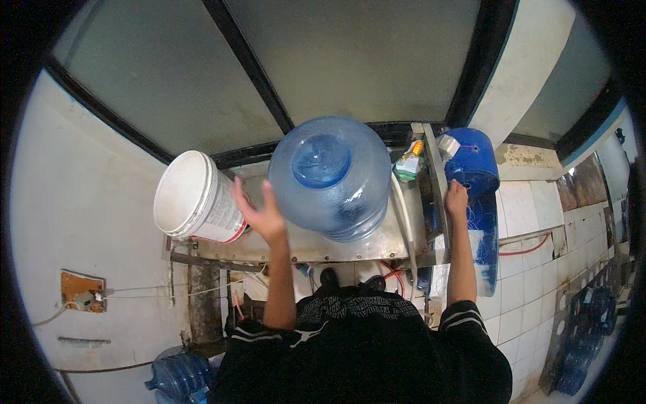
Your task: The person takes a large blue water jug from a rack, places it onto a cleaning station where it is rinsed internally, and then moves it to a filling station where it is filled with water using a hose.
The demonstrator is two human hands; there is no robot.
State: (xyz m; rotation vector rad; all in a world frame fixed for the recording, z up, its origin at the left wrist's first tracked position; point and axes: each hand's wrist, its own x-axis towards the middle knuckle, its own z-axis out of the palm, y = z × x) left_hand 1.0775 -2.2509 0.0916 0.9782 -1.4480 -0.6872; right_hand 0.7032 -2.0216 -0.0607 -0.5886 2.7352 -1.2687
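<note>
A large translucent blue water jug point(367, 182) stands on the metal table point(309, 252) in front of me, its round top facing up. My left hand point(262, 214) is raised at its left side, open with fingers spread and nothing in them. Whether its fingertips touch the jug, I cannot tell. To the left of that hand, a white bucket point(225, 214) stands with its mouth upward. My right hand point(457, 196) is closed in a fist beside the blue barrel point(476, 160), past the table's right side. What it grips, if anything, is hidden.
A pale hose point(405, 222) hangs over the table's front edge, near a green and white packet point(407, 165). Framed glass panels point(363, 60) rise behind the table. Other blue jugs lie at lower left point(180, 376). A socket with cables point(83, 300) is on the left wall.
</note>
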